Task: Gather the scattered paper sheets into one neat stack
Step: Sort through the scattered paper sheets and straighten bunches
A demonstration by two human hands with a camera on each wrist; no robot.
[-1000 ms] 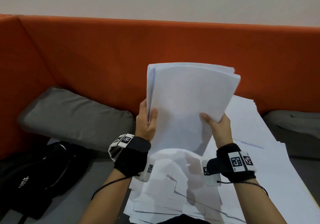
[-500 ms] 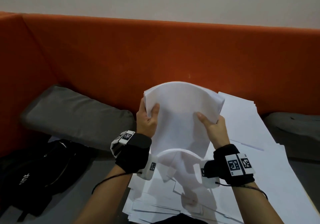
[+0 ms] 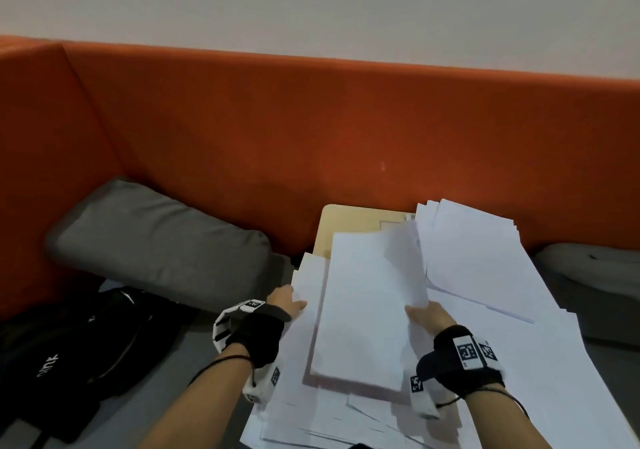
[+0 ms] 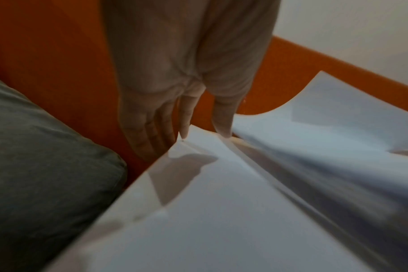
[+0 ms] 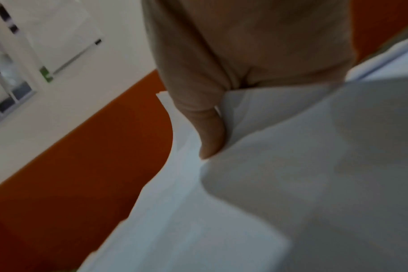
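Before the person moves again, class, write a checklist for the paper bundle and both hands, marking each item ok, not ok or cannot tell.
1. Right hand grips the held bundle: ok, thumb on its sheets.
2. Left hand holds that bundle: not ok, fingers straight at the paper's edge.
3. Bundle edges squared: not ok, top sheet curls.
4. Loose sheets all gathered: not ok.
5. Table space free beyond the bundle: ok.

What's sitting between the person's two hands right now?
In the head view, the gathered paper stack lies between the left hand and right hand, atop scattered sheets.
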